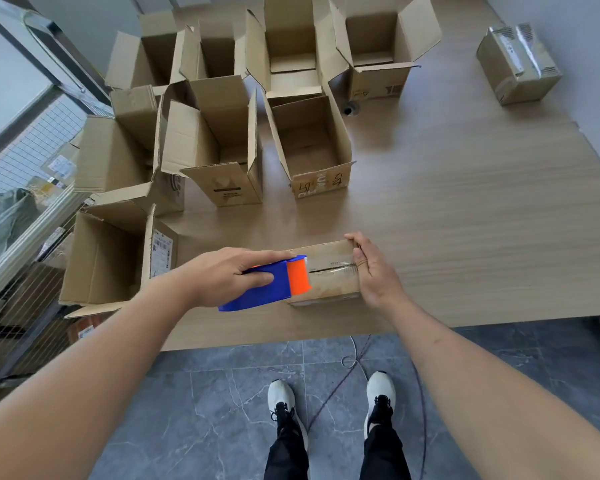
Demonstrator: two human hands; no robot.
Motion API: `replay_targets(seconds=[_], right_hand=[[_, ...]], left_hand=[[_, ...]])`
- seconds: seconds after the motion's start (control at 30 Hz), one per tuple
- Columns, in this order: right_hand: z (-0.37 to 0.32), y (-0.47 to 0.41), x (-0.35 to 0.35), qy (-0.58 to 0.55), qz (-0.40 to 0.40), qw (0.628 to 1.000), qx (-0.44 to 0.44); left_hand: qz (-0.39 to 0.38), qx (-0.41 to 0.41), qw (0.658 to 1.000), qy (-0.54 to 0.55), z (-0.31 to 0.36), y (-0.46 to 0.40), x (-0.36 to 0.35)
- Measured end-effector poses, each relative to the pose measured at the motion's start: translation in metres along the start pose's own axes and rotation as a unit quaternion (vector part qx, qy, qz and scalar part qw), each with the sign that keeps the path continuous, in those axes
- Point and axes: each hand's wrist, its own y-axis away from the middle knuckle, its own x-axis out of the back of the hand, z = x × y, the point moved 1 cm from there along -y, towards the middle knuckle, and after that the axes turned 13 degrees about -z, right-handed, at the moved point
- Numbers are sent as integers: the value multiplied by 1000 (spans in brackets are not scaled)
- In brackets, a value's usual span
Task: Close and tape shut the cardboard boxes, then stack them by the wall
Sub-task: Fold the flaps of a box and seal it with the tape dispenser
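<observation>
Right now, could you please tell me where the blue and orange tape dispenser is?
The blue and orange tape dispenser is gripped in the left hand, at the left end of the closed cardboard box near the table's front edge.

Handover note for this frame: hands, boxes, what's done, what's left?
Left hand grips the blue-and-orange tape dispenser, set on the closed box at the near table edge. Right hand holds that box's right end. Its seam is partly taped. One taped box sits by the wall. Left: finish this seam, then close, tape and stack the open boxes behind.
</observation>
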Motion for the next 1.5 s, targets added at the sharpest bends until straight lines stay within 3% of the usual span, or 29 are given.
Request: replay_targets(seconds=[0.3, 0.37, 0.43, 0.5, 0.6, 0.7, 0.97, 1.27, 1.5], right_hand=[[-8, 3, 5, 68, -1, 997, -34], [-13, 3, 2, 171, 19, 982, -79], [-25, 4, -7, 309, 75, 940, -124], [-41, 5, -20, 353, 102, 921, -129], [-44, 6, -33, 367, 31, 923, -109], [-30, 7, -23, 423, -33, 900, -97], [-26, 0, -15, 447, -73, 885, -110], [-35, 1, -15, 430, -89, 890, -123], [-59, 10, -28, 442, -60, 876, -184]], left_hand=[[-13, 37, 993, 110, -40, 4, -17], [-2, 36, 991, 131, -42, 0, -20], [7, 29, 989, 147, -40, -2, -23], [11, 16, 987, 161, -33, -7, -28], [7, -7, 983, 184, -18, -18, -38], [0, -31, 976, 217, -13, -28, -49], [-14, -48, 966, 255, -43, -11, -64], [16, 48, 985, 165, -25, -38, -71], [-40, 88, 985, 140, -10, -46, -49]])
